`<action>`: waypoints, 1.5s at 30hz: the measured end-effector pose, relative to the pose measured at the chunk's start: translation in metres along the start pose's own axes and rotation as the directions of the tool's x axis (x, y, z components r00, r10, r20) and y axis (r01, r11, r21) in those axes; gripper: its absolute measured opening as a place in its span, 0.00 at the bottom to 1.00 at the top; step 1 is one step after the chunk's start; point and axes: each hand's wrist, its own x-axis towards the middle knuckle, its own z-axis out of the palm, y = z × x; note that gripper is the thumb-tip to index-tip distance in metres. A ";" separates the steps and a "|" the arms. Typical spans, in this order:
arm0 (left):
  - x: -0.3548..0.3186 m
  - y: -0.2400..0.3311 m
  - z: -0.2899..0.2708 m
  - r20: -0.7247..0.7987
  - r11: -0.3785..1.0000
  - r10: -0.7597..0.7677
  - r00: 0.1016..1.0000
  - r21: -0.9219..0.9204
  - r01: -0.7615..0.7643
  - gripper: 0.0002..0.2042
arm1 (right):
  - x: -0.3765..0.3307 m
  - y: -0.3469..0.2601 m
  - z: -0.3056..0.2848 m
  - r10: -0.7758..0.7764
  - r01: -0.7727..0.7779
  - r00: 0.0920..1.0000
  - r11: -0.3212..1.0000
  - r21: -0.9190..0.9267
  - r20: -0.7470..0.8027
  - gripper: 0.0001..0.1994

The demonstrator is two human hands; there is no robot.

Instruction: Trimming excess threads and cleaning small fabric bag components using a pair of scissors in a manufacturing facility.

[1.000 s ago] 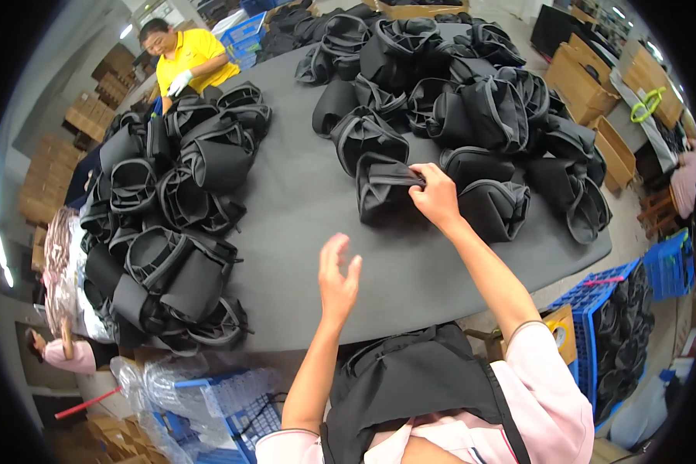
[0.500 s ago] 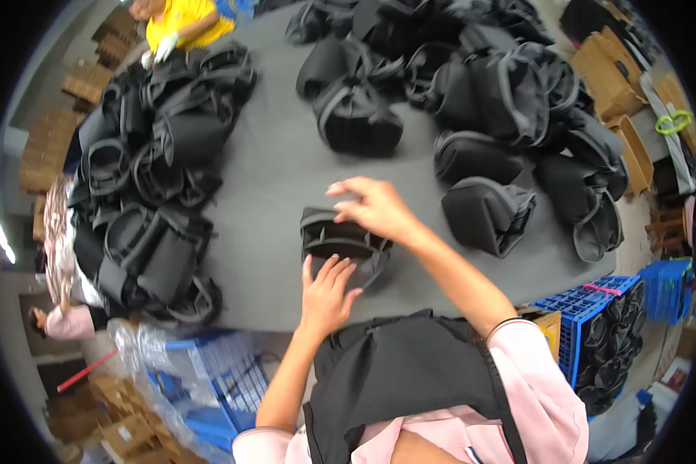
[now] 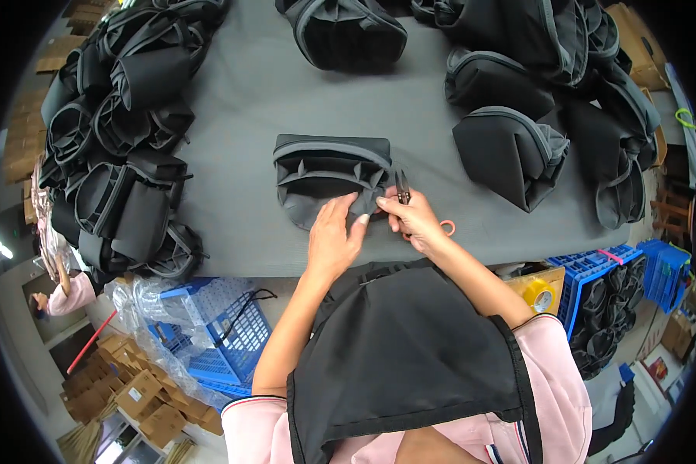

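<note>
In front of me on the dark table lies a black pouch (image 3: pixel 332 145), its grey-trimmed mouth open and inner dividers showing. My left hand (image 3: pixel 336 236) rests over its near edge, gripping the fabric between fingers and thumb. At the pouch's right corner, my right hand (image 3: pixel 415 218) is closed around small scissors (image 3: pixel 403 189). Their dark blades point away from me, and an orange-pink handle loop sticks out beside the palm. The right thumb and forefinger meet at the pouch's edge; whether they pinch fabric I cannot tell.
Piles of similar black bags line the table's left (image 3: pixel 124 197) and right (image 3: pixel 510 158) sides, with another bag (image 3: pixel 352 35) at the far middle. Below the front edge stand blue crates (image 3: pixel 224 332) and a tape roll (image 3: pixel 539 295). A person in pink (image 3: pixel 68 294) is at far left.
My right hand has come down from above the pouch to its right corner and now holds scissors. My left hand has stayed at the near edge. The view has tilted nearer.
</note>
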 end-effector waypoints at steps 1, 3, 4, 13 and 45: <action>0.002 -0.001 0.004 -0.007 1.000 -0.012 1.000 0.005 0.012 0.15 | 0.003 -0.003 0.005 0.008 -0.008 1.000 1.000 -0.003 0.011 0.10; 0.003 -0.001 0.007 -0.042 0.966 -0.211 0.977 0.141 0.215 0.24 | -0.003 -0.010 0.022 -0.020 0.023 0.999 0.994 -0.106 0.032 0.08; 0.010 -0.006 0.007 -0.047 0.912 -0.394 0.918 0.103 0.397 0.26 | -0.001 -0.002 0.031 -0.087 0.090 0.996 0.992 -0.094 0.030 0.07; 0.009 -0.003 -0.004 0.014 0.657 -0.549 0.836 -0.611 0.442 0.16 | -0.038 -0.033 0.011 -0.344 0.320 0.930 0.582 -0.748 0.129 0.13; 0.026 0.014 -0.006 0.104 0.882 -0.469 0.877 0.001 0.471 0.16 | -0.016 -0.067 -0.015 -0.282 0.516 0.843 0.178 -0.838 0.458 0.10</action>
